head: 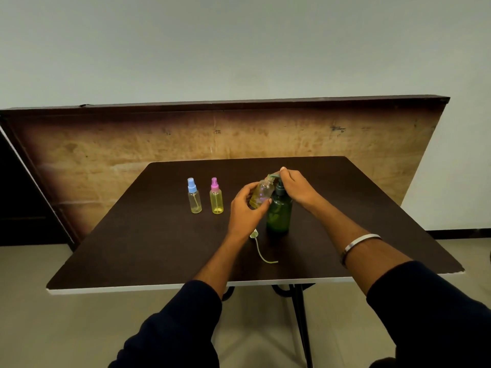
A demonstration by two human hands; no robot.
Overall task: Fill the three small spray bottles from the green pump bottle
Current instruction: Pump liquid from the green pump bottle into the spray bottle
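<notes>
Left hand curls round the uncapped small spray bottle, tilting its mouth up to the pump spout; right hand presses, fingers curled, on the green pump bottle just beside it on the table, nozzle over neck.

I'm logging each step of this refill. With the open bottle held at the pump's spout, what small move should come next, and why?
Probably a press down on the pump head: the right hand rests on top of the green pump bottle, and the left hand holds the uncapped small bottle tilted with its mouth at the spout. Its sprayer cap lies on the table, so filling seems unfinished.
</notes>
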